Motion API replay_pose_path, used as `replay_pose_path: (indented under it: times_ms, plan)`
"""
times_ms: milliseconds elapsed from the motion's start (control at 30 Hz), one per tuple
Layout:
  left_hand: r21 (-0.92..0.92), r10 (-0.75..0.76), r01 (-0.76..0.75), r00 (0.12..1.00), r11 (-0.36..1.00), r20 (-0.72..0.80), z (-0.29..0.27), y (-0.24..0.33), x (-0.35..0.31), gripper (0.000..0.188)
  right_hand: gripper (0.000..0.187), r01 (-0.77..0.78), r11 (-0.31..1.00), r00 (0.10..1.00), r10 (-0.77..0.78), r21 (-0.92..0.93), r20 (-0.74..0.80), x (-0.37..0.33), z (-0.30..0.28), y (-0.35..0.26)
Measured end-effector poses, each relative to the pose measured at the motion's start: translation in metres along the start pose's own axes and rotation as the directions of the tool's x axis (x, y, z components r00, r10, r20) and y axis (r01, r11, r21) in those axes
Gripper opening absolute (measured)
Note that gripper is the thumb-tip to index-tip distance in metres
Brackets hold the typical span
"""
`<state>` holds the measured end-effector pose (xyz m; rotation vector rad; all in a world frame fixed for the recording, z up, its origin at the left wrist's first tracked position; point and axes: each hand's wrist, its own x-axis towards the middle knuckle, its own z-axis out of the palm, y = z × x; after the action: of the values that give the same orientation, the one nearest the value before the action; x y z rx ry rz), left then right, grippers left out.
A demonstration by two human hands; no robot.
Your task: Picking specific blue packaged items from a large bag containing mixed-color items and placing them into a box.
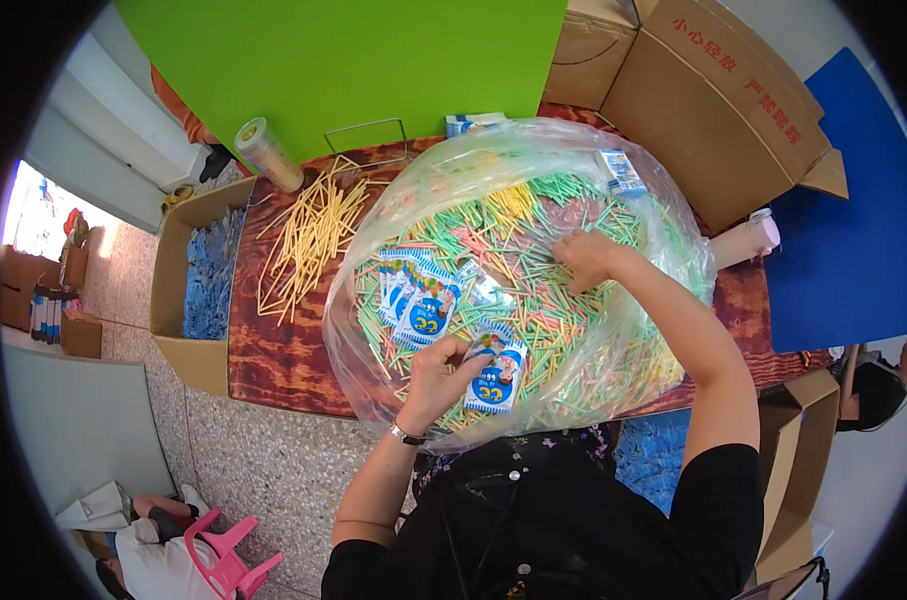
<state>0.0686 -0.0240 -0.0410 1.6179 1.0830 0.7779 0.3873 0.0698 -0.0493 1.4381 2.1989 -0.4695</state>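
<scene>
Packets (419, 300) lie fanned on pastel sticks (533, 330) inside an open bag (453, 165), which sits on the worktop (273, 370). Just right of that fan, the left hand (436, 382) has its grip closed on the near packets (495, 385), thumb pressed over their upper edge; how many overlap there is hard to tell. The right hand (585, 258) reaches into the bag with fingers bent down among the sticks, and whether its grip holds any I cannot tell. Squeezed hard or raked, the sticks could snap, since they look thin and probably brittle. The fanned packets rest on an uneven, loose heap, so a shift beneath could slide them apart or let them sink. The right forearm (673, 312) passes over the bag's slack right side; if it drags the film down, sticks could spill onto the worktop or over its front edge. A weak pinch by the left thumb could drop a packet among the sticks.
</scene>
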Motion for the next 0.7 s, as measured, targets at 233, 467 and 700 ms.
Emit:
replay_pose_path:
  times_ms: [233, 467, 700]
  plan:
    - [0.036, -0.002, 0.002, 1.000, 0.999, 0.000, -0.002, -0.008, 0.000, 0.020, 0.045, 0.031, 0.993, 0.999, -0.026, -0.111, 0.045, 0.000, 0.008, 0.000]
    - [0.043, -0.012, 0.012, 1.000, 0.999, -0.006, 0.000, -0.005, 0.000, 0.018, 0.031, 0.029, 0.997, 0.964, -0.046, -0.068, -0.263, 0.020, 0.015, -0.014]
    - [0.050, -0.039, 0.039, 0.999, 0.998, -0.011, -0.001, -0.014, -0.001, 0.018, 0.033, 0.105, 0.666, 0.992, -0.022, 0.738, -0.121, 0.007, -0.005, -0.003]
